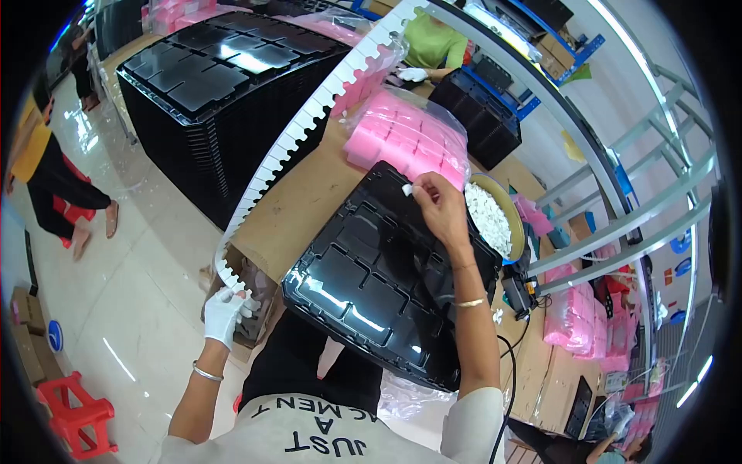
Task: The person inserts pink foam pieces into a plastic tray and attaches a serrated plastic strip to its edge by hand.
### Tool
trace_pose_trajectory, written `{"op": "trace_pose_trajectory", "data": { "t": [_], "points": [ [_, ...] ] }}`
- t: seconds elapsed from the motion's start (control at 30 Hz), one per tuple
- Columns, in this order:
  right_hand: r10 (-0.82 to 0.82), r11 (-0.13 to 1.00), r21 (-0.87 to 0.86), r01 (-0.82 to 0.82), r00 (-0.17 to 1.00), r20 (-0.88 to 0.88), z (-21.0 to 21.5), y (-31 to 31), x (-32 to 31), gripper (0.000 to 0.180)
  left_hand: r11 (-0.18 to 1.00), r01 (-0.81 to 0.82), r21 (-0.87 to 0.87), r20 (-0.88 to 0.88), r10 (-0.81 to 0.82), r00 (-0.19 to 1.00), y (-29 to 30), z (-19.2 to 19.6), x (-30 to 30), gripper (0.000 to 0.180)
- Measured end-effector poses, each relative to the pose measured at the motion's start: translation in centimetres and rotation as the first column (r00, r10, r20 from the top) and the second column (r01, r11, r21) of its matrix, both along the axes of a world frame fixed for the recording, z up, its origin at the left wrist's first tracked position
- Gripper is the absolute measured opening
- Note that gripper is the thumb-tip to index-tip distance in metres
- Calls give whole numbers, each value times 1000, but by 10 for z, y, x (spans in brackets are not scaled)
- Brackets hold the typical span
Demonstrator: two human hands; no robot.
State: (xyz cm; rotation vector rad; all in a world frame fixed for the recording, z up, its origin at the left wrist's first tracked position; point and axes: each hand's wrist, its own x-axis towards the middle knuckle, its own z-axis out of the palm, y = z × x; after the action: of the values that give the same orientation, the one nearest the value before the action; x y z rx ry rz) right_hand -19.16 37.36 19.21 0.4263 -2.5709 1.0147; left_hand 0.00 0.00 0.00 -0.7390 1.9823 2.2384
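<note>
My bare right hand (442, 207) pinches a small white piece (407, 189) over the far edge of a glossy black plastic tray (363, 271). This tray has moulded rectangular recesses and lies tilted in front of me. My left hand (224, 315), in a white glove, is closed at the near end of a long, notched white strip (267, 166). White on white hides what its fingers hold. Beneath that hand an opened cardboard box (267, 313) is partly covered. Right of the tray, a yellowish bowl (506, 203) holds many small white pieces (485, 216).
Pink foam blocks in clear plastic (410, 135) lie beyond the tray. A tall stack of black trays (209, 116) stands at the far left. A black cable (512, 371) runs at the right. Across the table sits a person in green (433, 39). A red stool (77, 410) stands lower left.
</note>
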Motion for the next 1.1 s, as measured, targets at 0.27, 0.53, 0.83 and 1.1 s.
{"op": "trace_pose_trajectory", "data": {
  "t": [0.27,0.53,0.83,1.1],
  "points": [
    [-250,966,40,257,960,-129,32,74,90,8,991,54,120,-177,-32,984,10,65,9,16],
    [-522,838,62,542,830,-197,-15,159,178,35,952,198,232,-344,-110,933,59,141,24,30],
    [440,718,-675,-166,861,256,-23,-64,268,49,826,400,398,-289,-301,909,109,167,46,26],
    [466,638,-770,-9,801,376,-42,-75,275,25,912,315,264,-274,-242,931,99,156,44,21]
  ]
}}
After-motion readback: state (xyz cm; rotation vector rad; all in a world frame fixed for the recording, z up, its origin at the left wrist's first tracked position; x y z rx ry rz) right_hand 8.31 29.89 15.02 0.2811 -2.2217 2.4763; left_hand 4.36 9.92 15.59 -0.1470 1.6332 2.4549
